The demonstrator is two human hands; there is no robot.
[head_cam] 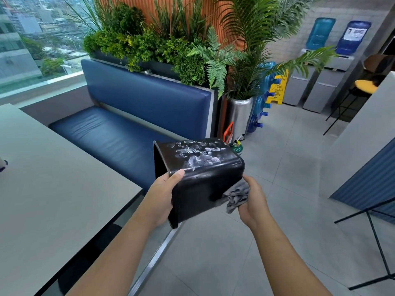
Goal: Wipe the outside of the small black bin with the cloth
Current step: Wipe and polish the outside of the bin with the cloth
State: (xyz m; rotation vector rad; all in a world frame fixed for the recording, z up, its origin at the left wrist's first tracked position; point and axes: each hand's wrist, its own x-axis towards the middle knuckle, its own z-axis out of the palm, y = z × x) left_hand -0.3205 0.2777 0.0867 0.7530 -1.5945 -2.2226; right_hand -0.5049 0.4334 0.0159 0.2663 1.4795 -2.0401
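Probably light, stiff, glossy bin (pixel 205 184), likely slippery; gripping rim (pixel 158 159) with left hand (pixel 163 196), best hold there; clutching bunched cloth (pixel 236 196) against side with right hand (pixel 255 202)

Bin (pixel 201 184) being held on its side by the left hand (pixel 161 195) at its rim, cloth (pixel 237 196) being pressed against its right by the right hand (pixel 254 201), bench (pixel 119 133) behind, table (pixel 53 189) left.
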